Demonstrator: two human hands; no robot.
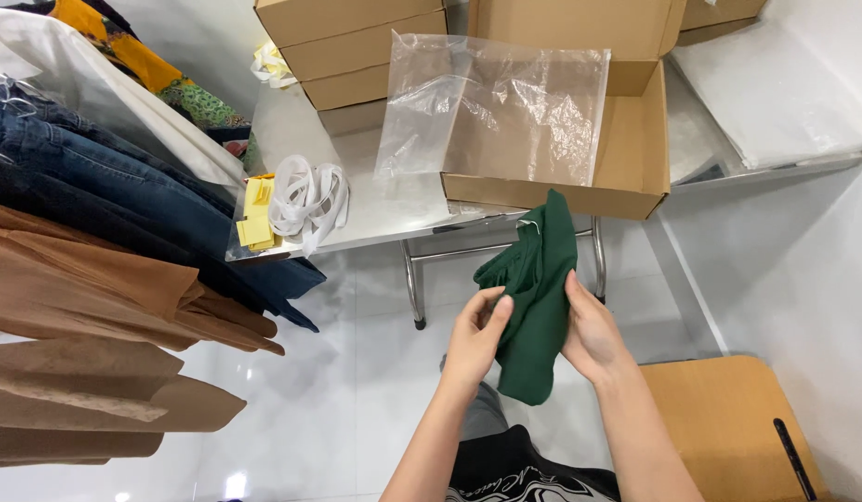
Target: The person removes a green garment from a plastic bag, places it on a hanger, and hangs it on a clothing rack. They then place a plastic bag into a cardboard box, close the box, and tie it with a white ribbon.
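Note:
A dark green folded garment (538,297) hangs upright between both my hands, below the table's front edge. My left hand (477,333) grips its left side, thumb on the front of the cloth. My right hand (591,333) holds the right side, fingers curled behind the fabric. A clear plastic bag (505,107) lies flat just above, partly on the steel table (375,200) and partly over an open cardboard box (635,172).
Stacked cardboard boxes (352,46) stand at the table's back. White ribbon (308,197) and yellow tags (256,212) lie at its left end. Jeans (96,177) and brown garments (87,297) hang at left. A wooden chair seat (719,418) is at lower right.

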